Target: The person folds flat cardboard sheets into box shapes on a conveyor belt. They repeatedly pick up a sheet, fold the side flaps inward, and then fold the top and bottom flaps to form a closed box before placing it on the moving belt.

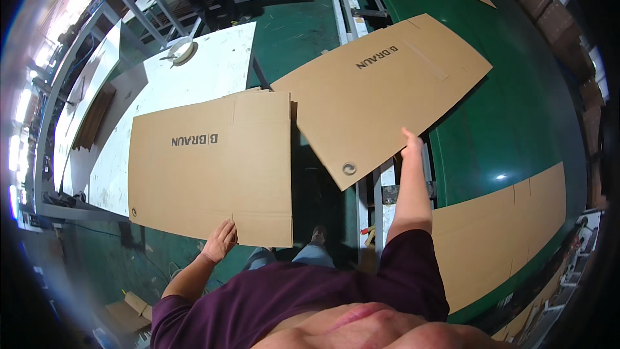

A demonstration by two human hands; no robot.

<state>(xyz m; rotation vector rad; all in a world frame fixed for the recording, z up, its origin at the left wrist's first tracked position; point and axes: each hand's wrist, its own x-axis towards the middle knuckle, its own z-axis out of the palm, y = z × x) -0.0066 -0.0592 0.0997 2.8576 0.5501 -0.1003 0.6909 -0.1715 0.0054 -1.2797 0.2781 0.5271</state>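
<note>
Cardboard sheet (387,97) (slanted) against right hand (412,145)

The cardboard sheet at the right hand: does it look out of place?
Somewhat: the sheet is askew, slanting off the green surface toward the cardboard stack, with the right hand at its near edge.
</note>
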